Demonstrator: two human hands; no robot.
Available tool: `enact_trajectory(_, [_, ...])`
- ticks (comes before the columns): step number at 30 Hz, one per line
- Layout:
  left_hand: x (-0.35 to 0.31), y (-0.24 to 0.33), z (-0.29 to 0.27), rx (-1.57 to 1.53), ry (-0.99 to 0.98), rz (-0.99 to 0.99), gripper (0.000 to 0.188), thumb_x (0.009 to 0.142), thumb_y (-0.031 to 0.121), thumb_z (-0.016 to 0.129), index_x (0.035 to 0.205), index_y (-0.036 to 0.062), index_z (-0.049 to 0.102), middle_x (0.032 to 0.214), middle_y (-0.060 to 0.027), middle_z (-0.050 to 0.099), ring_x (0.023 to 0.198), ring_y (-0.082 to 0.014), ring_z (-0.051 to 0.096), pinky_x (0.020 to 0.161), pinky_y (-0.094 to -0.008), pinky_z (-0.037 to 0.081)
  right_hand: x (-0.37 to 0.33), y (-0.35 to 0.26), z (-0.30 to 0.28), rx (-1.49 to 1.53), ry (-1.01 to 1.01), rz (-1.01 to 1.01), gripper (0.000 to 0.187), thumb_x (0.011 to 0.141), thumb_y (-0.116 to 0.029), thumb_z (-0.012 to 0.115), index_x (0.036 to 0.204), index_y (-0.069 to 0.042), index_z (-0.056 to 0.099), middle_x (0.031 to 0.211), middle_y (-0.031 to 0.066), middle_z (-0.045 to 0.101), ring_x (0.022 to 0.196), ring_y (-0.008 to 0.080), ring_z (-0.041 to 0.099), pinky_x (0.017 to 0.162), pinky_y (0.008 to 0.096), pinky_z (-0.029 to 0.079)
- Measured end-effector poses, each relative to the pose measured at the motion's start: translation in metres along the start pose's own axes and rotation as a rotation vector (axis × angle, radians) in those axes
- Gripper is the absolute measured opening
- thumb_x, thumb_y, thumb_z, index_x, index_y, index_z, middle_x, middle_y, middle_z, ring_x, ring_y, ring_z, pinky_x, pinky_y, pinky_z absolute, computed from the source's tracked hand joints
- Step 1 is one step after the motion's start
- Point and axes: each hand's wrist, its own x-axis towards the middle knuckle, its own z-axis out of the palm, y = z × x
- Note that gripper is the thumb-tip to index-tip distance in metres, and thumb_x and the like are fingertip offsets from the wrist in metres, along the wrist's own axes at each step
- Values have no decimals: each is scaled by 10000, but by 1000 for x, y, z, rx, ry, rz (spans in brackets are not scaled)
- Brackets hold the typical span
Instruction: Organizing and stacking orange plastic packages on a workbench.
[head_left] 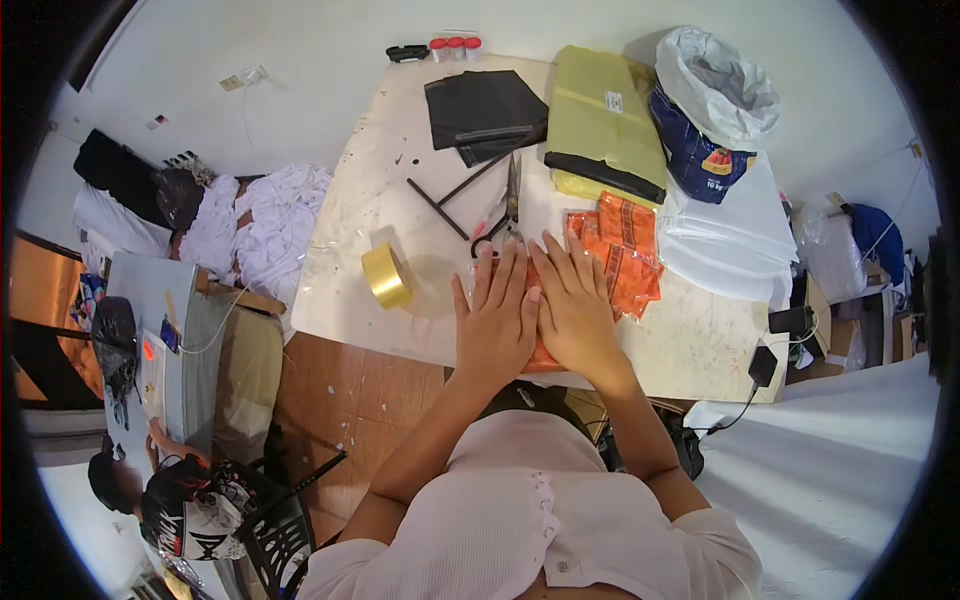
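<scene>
My left hand [497,318] and my right hand [578,308] lie flat side by side, palms down, fingers stretched away from me. Both press on an orange packet in clear plastic [541,360], mostly hidden beneath them at the table's near edge. Just beyond my fingertips are black-handled scissors [513,192], blades pointing away, with a thin pinkish tool [489,215] alongside. Several flat orange packets [628,245] are heaped right of my right hand. To the left of my left hand, a roll of gold tape [386,276] stands on its edge.
On the pale table [345,240] lie a black T-shaped piece [440,208], black plastic sheets [480,110], a yellow-green plastic stack [603,115] and white sheets [715,235]. A blue-and-white sack [705,130] stands far right. Black adapters [763,366] hang near the right corner. Another person [190,500] sits lower left.
</scene>
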Motion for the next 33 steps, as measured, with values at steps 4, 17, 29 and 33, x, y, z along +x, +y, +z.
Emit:
enact_trajectory(4, [-4, -7, 8, 35, 18, 5, 496, 976, 313, 293, 1407, 68, 326, 1473, -86, 296, 1392, -284, 183, 1071, -596, 100, -3, 1, 12, 22, 23, 0, 472, 872, -206, 438, 1325, -76, 428, 1432, 105, 337, 1354, 327, 237, 1093, 521, 150])
enact_trajectory(17, [-5, -14, -28, -375, 31, 9, 418, 966, 235, 374, 1343, 61, 416, 1454, -113, 323, 1378, -346, 203, 1083, -568, 133, 2, 15, -24, 502, 57, 22, 405, 890, -192, 522, 1277, -75, 500, 1399, 139, 400, 1373, 335, 229, 1106, 467, 167])
enact_trajectory(29, [-39, -34, -56, -164, -215, 321, 539, 773, 189, 693, 1281, 148, 519, 1376, -79, 444, 1330, -268, 339, 1091, -491, 239, -52, 52, -61, 713, -66, -98, 383, 727, -114, 709, 1101, -65, 644, 1283, 115, 537, 1338, 324, 322, 1079, 441, 264])
enact_trajectory(33, [-37, -38, -52, -259, -135, 388, 443, 764, 100, 685, 1195, 117, 587, 1262, -71, 550, 1228, -242, 473, 1031, -438, 367, -53, 46, -51, 576, -83, -152, 402, 660, -89, 766, 1052, -89, 676, 1265, 85, 555, 1301, 323, 375, 1055, 443, 319])
